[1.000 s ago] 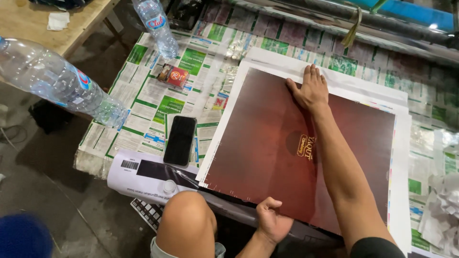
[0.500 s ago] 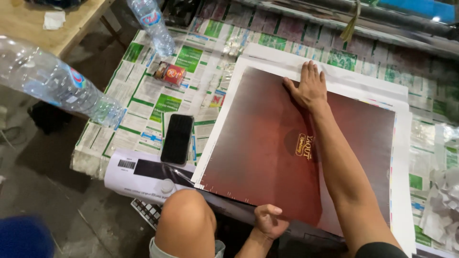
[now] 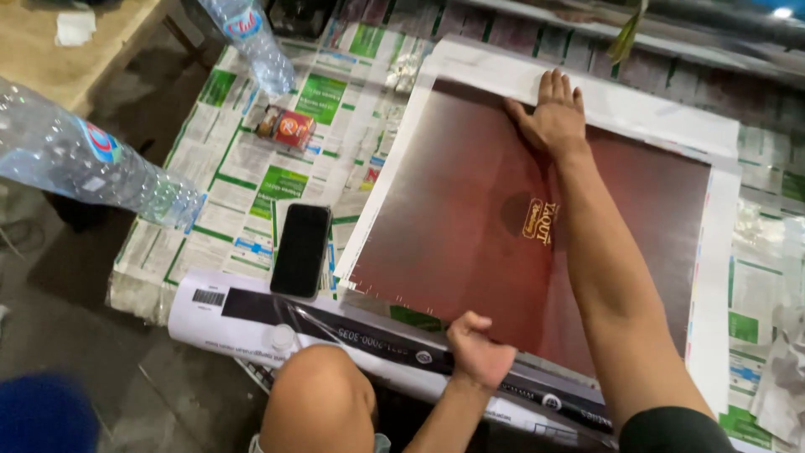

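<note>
A large dark red printed sheet (image 3: pixel 453 218) with a white border lies on the newspaper-covered table. My right hand (image 3: pixel 549 117) presses flat on the sheet near its far edge, fingers spread. My left hand (image 3: pixel 478 352) grips the sheet's near edge in a closed fist, just above a long roll with a black and white label (image 3: pixel 251 315). My bare knee (image 3: pixel 319 403) shows below the roll.
A black phone (image 3: pixel 300 249) lies left of the sheet. A small red box (image 3: pixel 289 127) sits further back. Two clear plastic bottles, one (image 3: pixel 84 164) at the left and one (image 3: pixel 251 42) at the top, lie near the table edge. Crumpled plastic (image 3: pixel 776 369) is at the right.
The sheet has shifted slightly to the left over the white sheet beneath it. My right hand stays flat at its far edge, my left keeps hold of the near edge.
</note>
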